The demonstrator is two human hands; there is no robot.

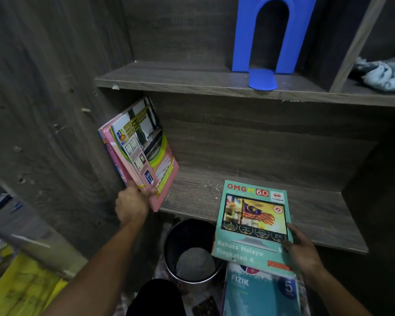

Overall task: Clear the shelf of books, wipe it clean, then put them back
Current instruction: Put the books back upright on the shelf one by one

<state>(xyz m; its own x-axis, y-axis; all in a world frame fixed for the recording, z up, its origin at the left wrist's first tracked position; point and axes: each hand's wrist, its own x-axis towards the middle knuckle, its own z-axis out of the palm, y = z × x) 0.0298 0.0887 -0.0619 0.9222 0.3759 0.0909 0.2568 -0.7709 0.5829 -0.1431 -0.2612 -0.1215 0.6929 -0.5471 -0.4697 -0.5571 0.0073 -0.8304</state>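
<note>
The lower shelf board (203, 190) has a wide bare stretch in its middle, between the pink books (141, 151) at the left side wall and the teal Bahasa Melayu book (251, 224) at the front edge. Above it, the upper shelf (169, 76) carries a blue bookend (274, 42). A light blue cloth (379, 74) lies in the compartment to the right. Below the front edge stands a dark round bin (192, 249), just beside a Fizik book (260, 290).

Both forearms reach forward from the bottom of the view, well apart from each other. The left hand (132, 204) is at the left end of the board. Its fingers curl around the lower edge of the pink books, which stand tilted close to the wall. The right hand (303, 249) grips the lower right corner of the teal book, with the thumb on the cover. This book is face up, its upper half over the board and its lower half past the front edge, above the Fizik book.
</note>
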